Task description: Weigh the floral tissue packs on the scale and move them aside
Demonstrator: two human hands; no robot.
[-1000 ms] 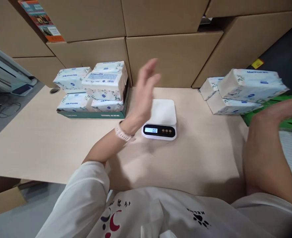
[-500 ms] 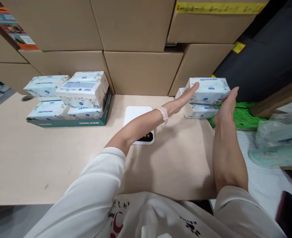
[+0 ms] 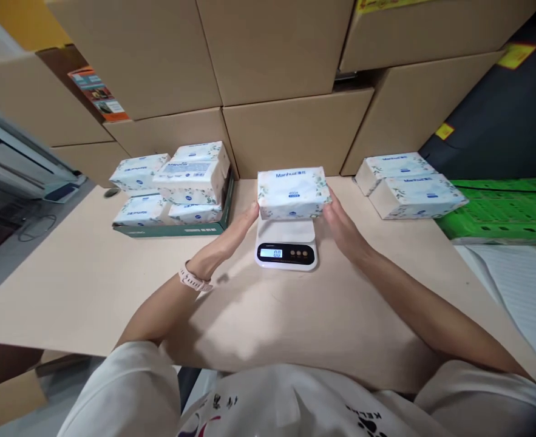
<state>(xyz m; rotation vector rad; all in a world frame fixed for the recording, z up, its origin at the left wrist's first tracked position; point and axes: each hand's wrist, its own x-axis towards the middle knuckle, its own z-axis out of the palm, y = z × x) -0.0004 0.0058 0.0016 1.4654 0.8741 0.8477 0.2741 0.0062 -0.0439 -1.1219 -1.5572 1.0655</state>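
Observation:
Between both palms I hold a white tissue pack (image 3: 292, 193) with a floral print, just above a small white digital scale (image 3: 286, 230). The scale's lit display reads 0.0. My left hand (image 3: 229, 237), with a pink band on the wrist, grips the pack's left end. At the right end my right hand (image 3: 344, 226) presses against it. Two more tissue packs (image 3: 416, 195) lie on the table to the right. On the left, a green tray (image 3: 176, 230) holds several stacked tissue packs (image 3: 192, 179).
Cardboard boxes (image 3: 290, 133) are stacked along the back of the wooden table (image 3: 258, 321). A green plastic crate (image 3: 504, 209) stands beyond the table's right edge. A round hole (image 3: 111, 193) lies near the back left of the table.
My hands have brought the upper tissue pack from the right-hand stack leftward to over the scale. The view has turned left, and the scale's display now shows.

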